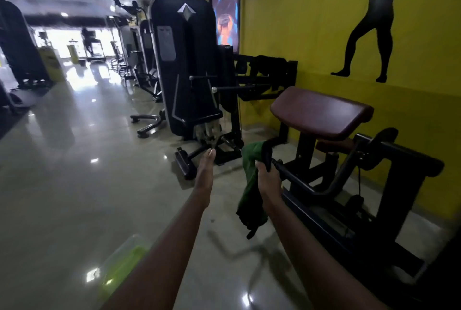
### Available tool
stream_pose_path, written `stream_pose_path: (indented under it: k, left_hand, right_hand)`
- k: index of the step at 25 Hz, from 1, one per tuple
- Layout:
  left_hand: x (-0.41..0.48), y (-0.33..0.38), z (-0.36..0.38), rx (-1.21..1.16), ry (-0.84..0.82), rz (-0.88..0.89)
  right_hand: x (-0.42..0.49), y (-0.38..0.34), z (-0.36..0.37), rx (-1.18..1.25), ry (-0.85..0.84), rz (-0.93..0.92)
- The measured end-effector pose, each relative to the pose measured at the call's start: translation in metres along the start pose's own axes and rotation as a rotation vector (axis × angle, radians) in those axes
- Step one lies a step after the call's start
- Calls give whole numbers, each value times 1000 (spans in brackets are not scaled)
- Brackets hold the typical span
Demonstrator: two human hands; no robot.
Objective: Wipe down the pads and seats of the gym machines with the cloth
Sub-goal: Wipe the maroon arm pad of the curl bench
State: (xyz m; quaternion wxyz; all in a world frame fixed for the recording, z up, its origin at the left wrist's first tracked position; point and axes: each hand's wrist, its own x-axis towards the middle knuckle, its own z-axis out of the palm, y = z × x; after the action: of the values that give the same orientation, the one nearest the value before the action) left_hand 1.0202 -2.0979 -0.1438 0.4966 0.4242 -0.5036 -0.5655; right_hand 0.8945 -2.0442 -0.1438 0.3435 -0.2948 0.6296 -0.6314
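A green cloth (249,197) hangs from my right hand (268,180), which grips it together with the black handle grip (268,157) of a curl machine's bar. My left hand (205,172) is stretched forward in the air with straight fingers, holding nothing, a short way left of the cloth. The machine's dark maroon arm pad (321,112) slopes just above and right of my right hand. A second, smaller maroon seat pad (334,146) shows beneath it, partly hidden by the black frame.
A tall black weight-stack machine (184,65) stands ahead, its feet on the glossy tiled floor (74,172). More machines line the aisle behind it. A yellow wall (311,35) runs along the right. A person is on a far treadmill (91,45).
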Motion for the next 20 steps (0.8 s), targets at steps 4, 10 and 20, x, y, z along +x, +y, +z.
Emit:
stream_pose_path:
  k: [4, 10, 20]
  left_hand:
    - [138, 0, -13, 33, -168, -27]
    - [310, -4, 9, 45, -380, -72]
    - [571, -23, 137, 22, -656, -20]
  right_hand:
    - [98, -4, 72, 78, 158, -33]
    - [223, -16, 123, 63, 420, -20]
    - [485, -21, 134, 6, 787, -62]
